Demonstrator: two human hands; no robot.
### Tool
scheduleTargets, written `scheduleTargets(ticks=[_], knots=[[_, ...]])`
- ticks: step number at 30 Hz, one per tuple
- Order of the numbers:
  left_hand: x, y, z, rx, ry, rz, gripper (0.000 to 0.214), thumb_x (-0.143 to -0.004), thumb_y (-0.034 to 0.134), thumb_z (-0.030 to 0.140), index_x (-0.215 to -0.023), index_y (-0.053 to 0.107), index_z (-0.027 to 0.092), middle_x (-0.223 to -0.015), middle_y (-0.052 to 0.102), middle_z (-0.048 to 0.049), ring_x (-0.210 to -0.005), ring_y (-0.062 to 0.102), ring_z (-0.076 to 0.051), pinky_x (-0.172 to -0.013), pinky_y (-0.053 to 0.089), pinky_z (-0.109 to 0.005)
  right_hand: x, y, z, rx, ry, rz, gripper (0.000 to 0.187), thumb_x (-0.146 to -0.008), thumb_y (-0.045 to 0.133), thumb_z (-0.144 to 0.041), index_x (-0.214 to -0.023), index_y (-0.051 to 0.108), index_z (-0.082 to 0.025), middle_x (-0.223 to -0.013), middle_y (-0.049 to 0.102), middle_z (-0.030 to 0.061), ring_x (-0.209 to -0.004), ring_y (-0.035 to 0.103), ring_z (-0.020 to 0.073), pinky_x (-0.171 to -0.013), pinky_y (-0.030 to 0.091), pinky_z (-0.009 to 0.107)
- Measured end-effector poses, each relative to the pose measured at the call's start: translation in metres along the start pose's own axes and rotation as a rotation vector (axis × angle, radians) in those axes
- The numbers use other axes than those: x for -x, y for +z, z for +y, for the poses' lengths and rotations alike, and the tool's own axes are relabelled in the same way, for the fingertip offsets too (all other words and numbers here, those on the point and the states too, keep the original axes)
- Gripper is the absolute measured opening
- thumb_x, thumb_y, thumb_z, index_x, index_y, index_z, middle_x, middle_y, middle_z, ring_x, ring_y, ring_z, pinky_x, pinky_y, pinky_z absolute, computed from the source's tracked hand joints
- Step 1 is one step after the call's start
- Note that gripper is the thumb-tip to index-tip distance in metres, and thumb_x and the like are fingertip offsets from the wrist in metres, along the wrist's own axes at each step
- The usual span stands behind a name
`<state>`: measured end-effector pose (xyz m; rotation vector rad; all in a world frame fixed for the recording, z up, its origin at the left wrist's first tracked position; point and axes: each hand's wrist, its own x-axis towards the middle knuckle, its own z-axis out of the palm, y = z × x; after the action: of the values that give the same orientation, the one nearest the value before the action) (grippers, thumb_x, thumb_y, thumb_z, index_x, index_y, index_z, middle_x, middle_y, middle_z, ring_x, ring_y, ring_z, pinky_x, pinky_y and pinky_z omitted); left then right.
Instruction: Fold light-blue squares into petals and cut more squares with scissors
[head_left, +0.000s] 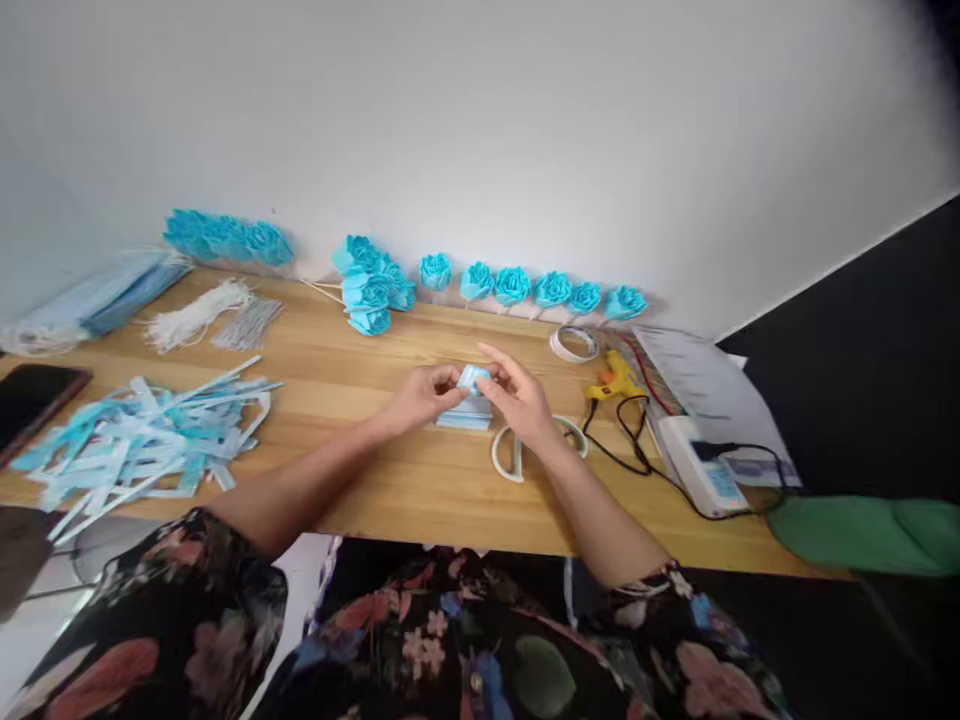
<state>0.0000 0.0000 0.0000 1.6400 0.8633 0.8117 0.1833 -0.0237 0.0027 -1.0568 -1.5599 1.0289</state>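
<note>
Between the fingertips of both hands is a small pale blue piece of folded sheet material (472,378). My left hand (421,398) pinches its left side, thumb in front. On the right side, my right hand (519,395) grips it between thumb and fingers, with one finger raised. Just beneath lies a neat stack of pale blue cut pieces (465,415), partly covered by the hands. A pair of scissors with white handles (510,470) rests under my right wrist, its blades hidden.
Blue handmade flowers (512,285) line the wall. Left are cut strips (150,440), white cords (199,312), grey wires (249,323), face masks (112,292) and a phone (37,400). Right are a tape roll (574,344), yellow glue gun (616,377), power strip (701,468) and cables.
</note>
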Motion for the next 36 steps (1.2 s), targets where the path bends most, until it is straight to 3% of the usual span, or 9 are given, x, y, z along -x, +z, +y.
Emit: scheduleTargets(ticks=[9, 21, 30, 33, 36], knots=[[-0.001, -0.002, 0.009, 0.054, 0.024, 0.083, 0.027, -0.080, 0.058, 0.040, -0.072, 0.054, 0.015, -0.062, 0.049, 0.0030, -0.058, 0.043, -0.009, -0.055, 0.034, -0.021, 0.000, -0.001, 0.000, -0.039, -0.006, 0.006, 0.050, -0.084, 0.062, -0.035, -0.132, 0.055, -0.024, -0.082, 0.060, -0.0005, -0.073, 0.055, 0.0129, -0.067, 0.045, 0.026], [0.003, 0.002, 0.010, 0.037, 0.032, 0.004, 0.028, -0.082, 0.058, 0.042, -0.077, 0.056, 0.014, -0.062, 0.048, 0.0036, -0.054, 0.042, -0.008, -0.050, 0.033, -0.021, 0.002, 0.001, 0.001, 0.066, -0.021, 0.015, 0.048, -0.084, 0.064, -0.033, -0.131, 0.057, -0.025, -0.076, 0.054, -0.0028, -0.067, 0.052, 0.0108, -0.064, 0.045, 0.024], [0.003, 0.000, 0.010, -0.027, 0.064, 0.038, 0.026, -0.083, 0.056, 0.039, -0.075, 0.058, 0.014, -0.063, 0.053, 0.0022, -0.057, 0.045, -0.009, -0.053, 0.035, -0.021, 0.003, -0.003, -0.003, 0.100, -0.018, 0.015, 0.041, -0.091, 0.055, -0.037, -0.129, 0.059, -0.025, -0.073, 0.057, -0.0028, -0.064, 0.053, 0.0108, -0.062, 0.046, 0.024], [0.001, -0.006, 0.010, -0.046, 0.099, 0.112, 0.025, -0.083, 0.057, 0.039, -0.074, 0.059, 0.015, -0.064, 0.055, 0.0016, -0.058, 0.047, -0.010, -0.055, 0.036, -0.022, -0.002, -0.010, -0.003, 0.071, -0.037, 0.114, 0.044, -0.093, 0.051, -0.039, -0.135, 0.053, -0.025, -0.084, 0.067, 0.0010, -0.075, 0.061, 0.0144, -0.072, 0.051, 0.029], [-0.005, -0.019, 0.009, -0.071, 0.137, 0.268, 0.026, -0.082, 0.058, 0.040, -0.076, 0.061, 0.015, -0.062, 0.055, 0.0019, -0.057, 0.047, -0.010, -0.054, 0.036, -0.022, -0.010, -0.022, -0.001, 0.004, -0.081, 0.280, 0.046, -0.092, 0.053, -0.041, -0.135, 0.052, -0.026, -0.098, 0.071, 0.0045, -0.088, 0.064, 0.0172, -0.078, 0.054, 0.031]])
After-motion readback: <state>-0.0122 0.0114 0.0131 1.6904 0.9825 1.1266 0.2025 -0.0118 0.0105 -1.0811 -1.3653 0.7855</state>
